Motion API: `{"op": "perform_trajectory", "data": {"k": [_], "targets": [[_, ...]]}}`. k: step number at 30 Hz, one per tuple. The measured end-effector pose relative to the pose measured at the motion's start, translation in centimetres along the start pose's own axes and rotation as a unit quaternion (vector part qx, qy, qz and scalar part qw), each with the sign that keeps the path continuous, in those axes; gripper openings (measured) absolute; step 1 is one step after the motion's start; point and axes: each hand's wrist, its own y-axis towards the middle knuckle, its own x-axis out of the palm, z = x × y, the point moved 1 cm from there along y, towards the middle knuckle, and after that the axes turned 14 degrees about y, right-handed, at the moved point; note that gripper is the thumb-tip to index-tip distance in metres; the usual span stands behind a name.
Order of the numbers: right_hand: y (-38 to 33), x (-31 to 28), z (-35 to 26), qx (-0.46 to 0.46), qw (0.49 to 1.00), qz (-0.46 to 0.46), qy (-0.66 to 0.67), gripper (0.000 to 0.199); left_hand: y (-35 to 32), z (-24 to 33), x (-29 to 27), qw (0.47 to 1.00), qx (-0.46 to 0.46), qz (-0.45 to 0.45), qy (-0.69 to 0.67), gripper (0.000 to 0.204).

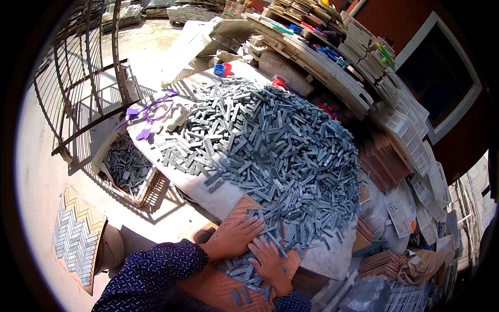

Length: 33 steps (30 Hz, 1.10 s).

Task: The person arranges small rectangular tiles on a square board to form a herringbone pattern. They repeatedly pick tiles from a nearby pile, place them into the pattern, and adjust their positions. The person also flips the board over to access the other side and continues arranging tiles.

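An orange tray (205,285) with a herringbone pattern of grooves lies in front of me, partly hidden by my arms. My left hand (238,238) rests flat over its upper part, fingers stretched toward the loose strips. Close beside it, my right hand (271,261) has its fingers spread over small grey stone strips (243,269) scattered on the tray. Neither hand visibly grips a piece. Beyond the fingers rises a large heap of grey strips (280,145), spilling onto the tray's far end. What lies under the palms is hidden.
The heap covers much of a pale table (317,260). At left stand a crate (148,190) of grey pieces and a herringbone-filled tray (78,239) on a bucket. Purple scissors-like items (150,112) lie at the table's far left. Stacked orange trays (384,161) and white crates (408,127) crowd the right.
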Motion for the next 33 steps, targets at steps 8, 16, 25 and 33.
{"op": "perform_trajectory", "data": {"k": [8, 16, 25, 33], "targets": [[2.1, -1.6, 3.1, 0.084, 0.994, 0.045, -0.047, 0.042, 3.8, 0.1, 0.9, 1.0, 0.014, 0.027, -0.002, 0.067], [-0.5, 1.2, -0.1, 0.106, 0.992, 0.019, -0.063, 0.05, 0.1, -0.2, 0.8, 0.995, 0.051, -0.043, -0.077, 0.076], [-0.8, 2.3, -0.3, 0.093, 0.989, 0.078, -0.083, 0.045, -0.3, -0.3, 0.8, 0.998, 0.056, -0.015, -0.02, 0.072], [-1.2, 2.5, 0.1, 0.064, 0.983, 0.168, -0.045, 0.037, -0.5, -0.4, 0.2, 0.997, 0.066, -0.01, -0.047, 0.066]]}}
